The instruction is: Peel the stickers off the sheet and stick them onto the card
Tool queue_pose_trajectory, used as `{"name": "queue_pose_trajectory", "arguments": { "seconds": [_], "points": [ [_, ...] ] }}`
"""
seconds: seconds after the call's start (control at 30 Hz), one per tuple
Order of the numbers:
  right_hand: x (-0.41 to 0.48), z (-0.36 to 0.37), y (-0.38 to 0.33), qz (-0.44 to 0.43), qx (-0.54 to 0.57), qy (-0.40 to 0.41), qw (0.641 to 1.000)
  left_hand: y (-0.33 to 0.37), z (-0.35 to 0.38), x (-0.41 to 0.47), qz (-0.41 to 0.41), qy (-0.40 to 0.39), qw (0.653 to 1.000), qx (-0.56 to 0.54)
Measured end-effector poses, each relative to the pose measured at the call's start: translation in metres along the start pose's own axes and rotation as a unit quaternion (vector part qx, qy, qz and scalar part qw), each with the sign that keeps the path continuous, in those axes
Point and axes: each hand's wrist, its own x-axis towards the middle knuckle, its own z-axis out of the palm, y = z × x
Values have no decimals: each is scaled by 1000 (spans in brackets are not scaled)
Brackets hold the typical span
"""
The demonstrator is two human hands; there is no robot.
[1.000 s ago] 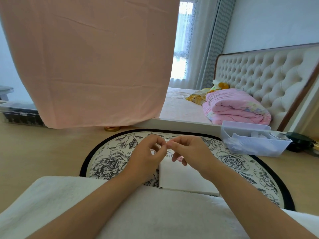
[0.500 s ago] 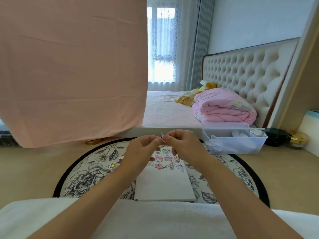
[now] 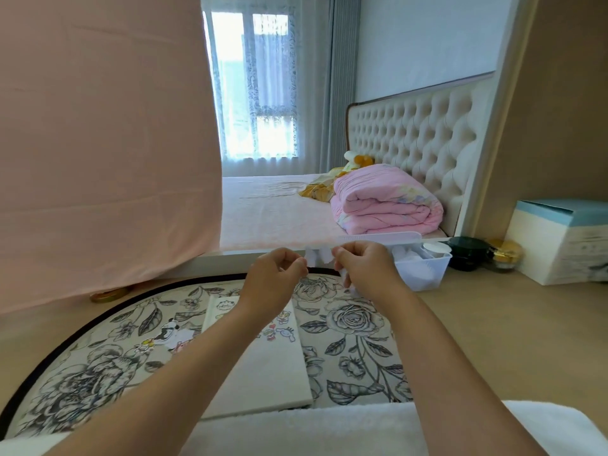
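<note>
I see my left hand (image 3: 276, 274) and right hand (image 3: 362, 268) raised, fingers (image 3: 297, 263) curled, pinching a small white sticker piece (image 3: 317, 255) between them, above the card's (image 3: 263, 366) far end on the floral mat (image 3: 355, 324).

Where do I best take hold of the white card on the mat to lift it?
Probably pinch the card at its bare near-right corner, coming from the right: it lies flat, stickers cover its far end and the left forearm crosses its left side.
</note>
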Motion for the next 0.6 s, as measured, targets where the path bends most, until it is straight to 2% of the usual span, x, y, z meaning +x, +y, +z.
{"name": "queue_pose_trajectory", "arguments": {
  "seconds": [0.13, 0.23, 0.43, 0.53, 0.6],
  "points": [
    [14, -18, 21, -19, -84, 131, 988, -3, 13, 5, -8, -10, 1000, 8],
    [19, -25, 29, -12, -146, 179, 973, -6, 17, 3, -17, -20, 1000, 17],
    [21, -29, 29, 9, -191, 149, 970, -10, 14, -5, -21, -32, 999, 22],
    [14, -20, 16, -27, -203, 119, 971, -11, 7, -8, -32, -31, 999, 17],
    [6, -8, 3, -67, -190, 62, 977, -12, 0, -10, -44, -28, 999, 1]
  ]
}}
